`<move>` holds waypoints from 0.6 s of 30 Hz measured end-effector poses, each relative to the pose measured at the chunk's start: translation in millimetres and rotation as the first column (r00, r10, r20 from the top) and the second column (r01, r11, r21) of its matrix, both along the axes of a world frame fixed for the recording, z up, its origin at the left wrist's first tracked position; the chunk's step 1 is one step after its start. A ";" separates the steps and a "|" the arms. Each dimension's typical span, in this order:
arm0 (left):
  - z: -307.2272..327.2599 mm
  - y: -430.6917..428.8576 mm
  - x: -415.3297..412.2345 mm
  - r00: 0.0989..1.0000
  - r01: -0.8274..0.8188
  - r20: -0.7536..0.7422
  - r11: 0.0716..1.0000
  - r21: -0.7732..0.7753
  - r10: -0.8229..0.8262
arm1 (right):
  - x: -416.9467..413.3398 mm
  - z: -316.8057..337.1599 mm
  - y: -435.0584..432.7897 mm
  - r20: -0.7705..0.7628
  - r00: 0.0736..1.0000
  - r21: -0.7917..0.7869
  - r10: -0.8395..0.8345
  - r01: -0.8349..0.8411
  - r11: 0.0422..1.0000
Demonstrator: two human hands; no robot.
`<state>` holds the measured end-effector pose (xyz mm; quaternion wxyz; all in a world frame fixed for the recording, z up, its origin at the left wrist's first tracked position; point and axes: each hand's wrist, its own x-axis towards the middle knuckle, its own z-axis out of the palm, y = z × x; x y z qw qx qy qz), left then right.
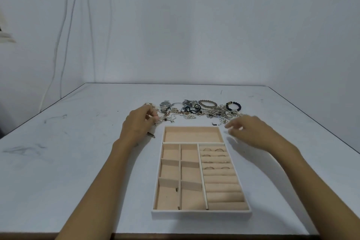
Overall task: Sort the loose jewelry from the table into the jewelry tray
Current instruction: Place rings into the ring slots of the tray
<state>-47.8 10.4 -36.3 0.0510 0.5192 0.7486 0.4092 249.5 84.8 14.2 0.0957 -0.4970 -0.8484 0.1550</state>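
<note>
A white jewelry tray (200,213) with beige lining lies in the middle of the table. Several rings (207,149) sit in its ring rolls at the right, and a small dark piece (176,189) lies in a near left compartment. Loose jewelry (194,112) is spread beyond the tray: a silver watch (165,104), a bangle (207,103), a dark beaded bracelet (233,105) and tangled chains. My left hand (139,122) is at the pile's left end, its curled fingertips pinching a thin chain (162,120). My right hand (251,130), blurred, hovers right of the tray with loose fingers and holds nothing.
A small dark piece (151,135) lies on the white table (78,161) just under my left hand. The wall stands right behind the table, with cables (64,25) hanging at the left. The table's near edge runs along the bottom of the view.
</note>
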 end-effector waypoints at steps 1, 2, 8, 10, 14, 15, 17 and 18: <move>-1.3 -0.6 1.3 0.999 0.006 -0.033 0.999 -0.048 -0.007 | -10.4 4.2 8.9 -0.048 0.999 0.016 0.004 -0.004 1.000; -2.4 -1.0 2.4 0.998 0.016 -0.060 0.997 -0.081 -0.021 | -23.3 6.8 17.0 -0.089 0.996 0.031 0.010 -0.007 0.999; 1.3 -0.8 1.3 0.993 0.114 0.002 0.990 -0.081 -0.115 | -108.8 1.0 42.7 -0.126 0.951 0.053 0.284 -0.279 0.959; 2.9 -1.3 -2.8 0.995 0.095 -0.022 0.991 -0.090 -0.097 | -129.0 -6.5 43.5 -0.055 0.908 0.027 0.416 -0.415 0.909; 4.0 -2.6 -11.6 0.995 0.089 -0.027 0.993 -0.080 -0.091 | -149.3 -17.4 49.6 0.061 0.868 0.022 0.492 -0.494 0.869; 4.2 -3.1 -12.6 0.996 0.083 -0.029 0.993 -0.078 -0.086 | -150.1 -17.8 51.9 0.059 0.878 0.038 0.476 -0.478 0.877; 3.8 -3.2 -13.5 0.997 0.072 -0.029 0.995 -0.072 -0.074 | -146.7 -15.8 54.3 0.043 0.902 0.071 0.429 -0.431 0.899; 3.9 -3.1 -13.4 0.997 0.067 -0.031 0.995 -0.069 -0.069 | -143.3 -14.7 55.1 0.026 0.915 0.081 0.402 -0.403 0.912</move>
